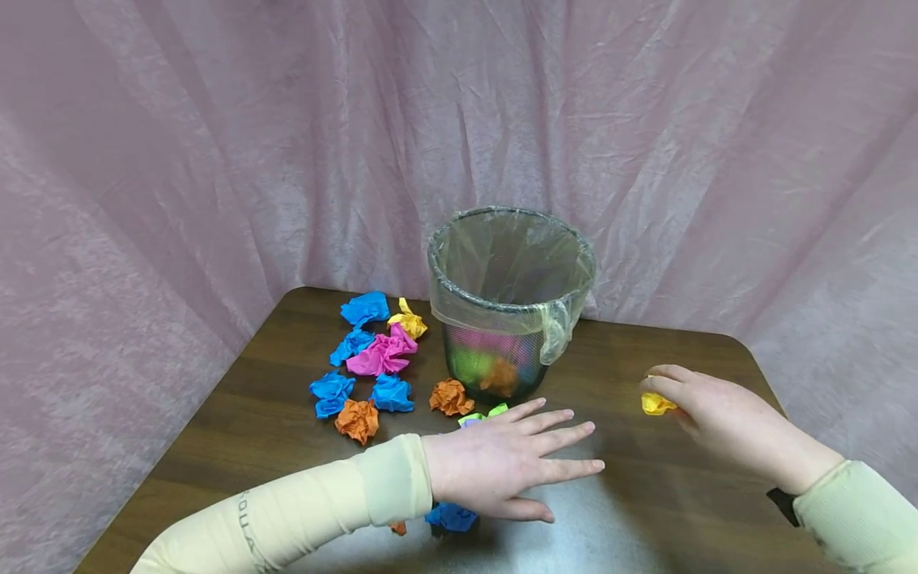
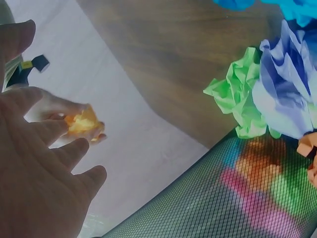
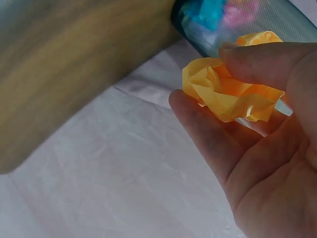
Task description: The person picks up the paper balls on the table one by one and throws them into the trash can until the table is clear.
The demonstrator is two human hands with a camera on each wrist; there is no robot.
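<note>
My right hand [image 1: 731,422] is at the right side of the table, pinching a crumpled yellow paper ball [image 3: 218,91] between thumb and fingers. Spread flat with straight fingers, my left hand [image 1: 502,462] hovers in front of the bin and holds nothing. Under and beside it lie a blue paper ball [image 1: 452,516] and green crumpled paper [image 1: 493,413], partly covered by the hand. In the left wrist view a pale violet paper ball [image 2: 285,79] touches the green one. The mesh bin [image 1: 512,307] has a clear liner folded over its rim and several colored paper balls inside.
Left of the bin lie several crumpled papers: blue ones [image 1: 366,308], a pink one [image 1: 383,351], a yellow one [image 1: 407,321] and orange ones [image 1: 357,421]. Another orange ball [image 1: 450,397] sits at the bin's base. A pink curtain [image 1: 387,143] hangs behind the wooden table [image 1: 237,446].
</note>
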